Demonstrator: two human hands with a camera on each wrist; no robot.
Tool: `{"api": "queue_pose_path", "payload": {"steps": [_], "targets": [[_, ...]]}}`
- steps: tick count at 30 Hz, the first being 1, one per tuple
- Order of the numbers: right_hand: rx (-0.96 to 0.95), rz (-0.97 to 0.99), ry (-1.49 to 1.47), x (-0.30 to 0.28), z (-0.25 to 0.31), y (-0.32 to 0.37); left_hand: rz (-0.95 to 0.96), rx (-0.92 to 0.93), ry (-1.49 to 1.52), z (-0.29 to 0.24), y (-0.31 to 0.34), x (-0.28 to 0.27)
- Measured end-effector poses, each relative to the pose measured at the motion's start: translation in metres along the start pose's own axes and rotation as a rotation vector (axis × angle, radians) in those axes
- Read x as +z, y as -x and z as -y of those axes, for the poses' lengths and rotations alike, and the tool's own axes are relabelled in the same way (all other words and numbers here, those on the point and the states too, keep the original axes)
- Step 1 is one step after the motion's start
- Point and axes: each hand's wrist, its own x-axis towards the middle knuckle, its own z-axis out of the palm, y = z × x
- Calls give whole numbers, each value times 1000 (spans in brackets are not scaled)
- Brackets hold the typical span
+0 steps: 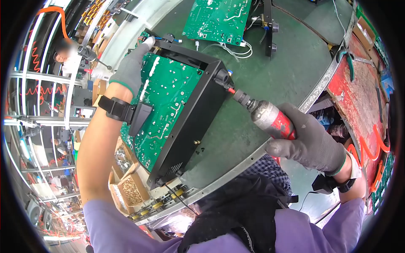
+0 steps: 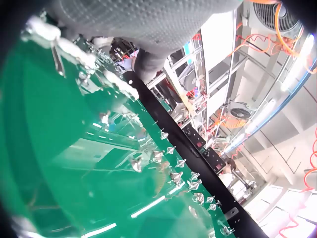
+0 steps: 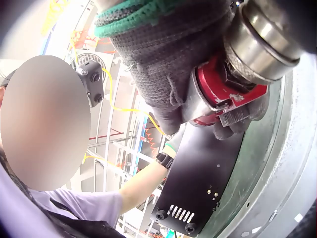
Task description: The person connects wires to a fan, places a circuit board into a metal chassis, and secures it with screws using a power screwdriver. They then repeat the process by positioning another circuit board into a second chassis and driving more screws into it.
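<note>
A black metal chassis (image 1: 192, 126) with a green circuit board (image 1: 171, 90) stands tilted on its side on the green worktop. My gloved left hand (image 1: 131, 69) grips its far edge, near a bundle of small wires. In the left wrist view, the glove (image 2: 133, 22) arches over the board's solder joints, with a fingertip at the black rim. My gloved right hand (image 1: 312, 141) holds a red and silver pneumatic screwdriver (image 1: 270, 118) around its body. The red-tipped bit points at a black round foot (image 1: 222, 77) on the chassis corner. Slotted vents (image 3: 181, 213) show in the right wrist view.
Another green board (image 1: 217, 21) lies at the back beside a black panel with feet (image 1: 268, 29) and loose white wires (image 1: 234, 50). Small black screws (image 1: 200, 150) lie near the chassis. Parts boxes (image 1: 130, 189) stand at left. Green-handled pliers (image 1: 351, 65) lie at right.
</note>
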Motion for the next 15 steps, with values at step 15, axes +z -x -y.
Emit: {"api": "queue_pose_path", "payload": {"steps": [15], "targets": [[9, -33, 226, -8, 25, 2, -99, 38, -163, 4, -5, -5]]}}
